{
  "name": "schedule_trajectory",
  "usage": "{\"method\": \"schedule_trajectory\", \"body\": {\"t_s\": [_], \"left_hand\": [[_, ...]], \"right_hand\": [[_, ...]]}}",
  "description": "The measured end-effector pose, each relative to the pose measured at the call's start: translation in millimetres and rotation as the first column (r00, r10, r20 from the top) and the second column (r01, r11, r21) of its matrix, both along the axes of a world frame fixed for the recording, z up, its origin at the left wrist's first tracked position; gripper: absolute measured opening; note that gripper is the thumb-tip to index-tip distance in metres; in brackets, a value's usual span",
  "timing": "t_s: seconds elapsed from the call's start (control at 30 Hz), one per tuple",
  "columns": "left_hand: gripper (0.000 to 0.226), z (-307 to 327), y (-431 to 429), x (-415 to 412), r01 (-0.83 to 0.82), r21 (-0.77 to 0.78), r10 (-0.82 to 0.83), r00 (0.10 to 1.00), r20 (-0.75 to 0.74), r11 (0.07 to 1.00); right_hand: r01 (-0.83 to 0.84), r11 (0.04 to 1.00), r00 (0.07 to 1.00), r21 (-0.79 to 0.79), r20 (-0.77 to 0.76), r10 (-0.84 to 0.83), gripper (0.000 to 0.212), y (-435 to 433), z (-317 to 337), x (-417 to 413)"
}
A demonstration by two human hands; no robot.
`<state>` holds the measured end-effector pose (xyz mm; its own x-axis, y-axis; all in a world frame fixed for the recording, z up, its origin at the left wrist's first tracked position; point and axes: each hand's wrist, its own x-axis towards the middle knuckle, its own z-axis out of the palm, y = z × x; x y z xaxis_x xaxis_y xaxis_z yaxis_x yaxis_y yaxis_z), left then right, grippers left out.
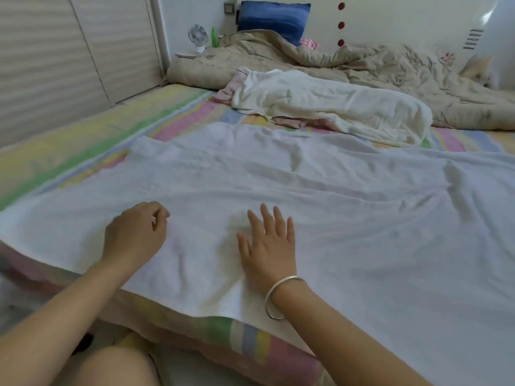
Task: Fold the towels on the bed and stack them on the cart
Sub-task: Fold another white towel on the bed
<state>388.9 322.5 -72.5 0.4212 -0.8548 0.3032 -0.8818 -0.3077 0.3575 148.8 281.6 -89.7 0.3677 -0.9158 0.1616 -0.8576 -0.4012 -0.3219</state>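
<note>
White towel is lying spread across the bed, its near edge drooping over the mattress side. The right hand is resting flat on it with fingers straight and spread, and the left hand is hovering loosely curled, gripping nothing. Ridges are running across the cloth toward the right, so folding now is risking trapped creases and mismatched corners, and a one-handed tug is likely dragging the whole towel off the near side. Second towel is lying crumpled farther back; the cart is not showing.
</note>
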Motion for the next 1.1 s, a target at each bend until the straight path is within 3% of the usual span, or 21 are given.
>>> {"method": "schedule_trajectory", "body": {"t_s": [0.1,0.17,0.27,0.33,0.4,0.47,0.53,0.63,0.8,0.93,1.1], "left_hand": [[0.021,1.5,-22.2,31.4,-0.036,-0.020,0.036,0.999,-0.011,0.999],[0.021,1.7,-33.3,49.5,-0.049,-0.024,0.048,0.999,-0.024,0.999],[0.020,2.1,-46.8,74.1,-0.050,-0.015,0.049,0.997,-0.051,0.999],[0.020,4.3,-57.2,92.3,-0.048,-0.018,0.047,0.998,-0.052,0.999],[0.019,7.8,-67.5,107.8,-0.038,-0.026,0.037,0.998,-0.052,0.999],[0.020,10.5,-81.3,127.7,-0.031,-0.044,0.029,0.998,-0.062,0.999],[0.020,13.0,-95.7,145.5,-0.024,-0.053,0.020,0.997,-0.072,0.998],[0.019,15.4,-116.4,166.3,0.026,-0.054,-0.031,0.996,-0.082,0.998],[0.017,21.6,-147.1,182.5,0.106,-0.047,-0.111,0.986,-0.121,0.993],[0.014,19.2,-192.2,189.1,0.150,-0.059,-0.157,0.979,-0.131,0.987],[0.018,20.8,-253.0,183.6,0.223,-0.077,-0.234,0.954,-0.189,0.972]], "right_hand": [[0.067,0.971,0.981,0.230,-0.191,-0.022,0.071,-9.8,-7.5,47.0],[-0.075,0.968,0.969,0.240,-0.213,0.128,0.073,4.0,-10.5,84.8],[-0.395,0.885,0.903,0.247,-0.074,0.423,0.064,18.4,-4.0,132.5],[-0.499,0.845,0.866,0.189,0.096,0.490,0.054,0.6,3.5,152.6],[-0.446,0.891,0.867,0.084,0.291,0.406,0.042,-31.9,12.3,158.1],[-0.276,0.961,0.909,-0.019,0.319,0.267,0.033,-74.3,21.7,160.5],[-0.125,0.991,0.966,-0.039,0.224,0.130,0.034,-115.1,30.4,160.1],[0.028,0.997,0.999,0.070,0.029,-0.030,0.041,-161.2,38.0,163.5],[0.085,0.979,0.978,0.185,-0.201,-0.047,0.036,-202.2,42.3,182.6],[0.144,0.982,0.970,0.118,-0.213,-0.117,0.028,-250.2,49.9,197.9],[0.181,0.983,0.959,-0.036,-0.214,-0.184,0.039,-336.0,51.5,219.4]]}}
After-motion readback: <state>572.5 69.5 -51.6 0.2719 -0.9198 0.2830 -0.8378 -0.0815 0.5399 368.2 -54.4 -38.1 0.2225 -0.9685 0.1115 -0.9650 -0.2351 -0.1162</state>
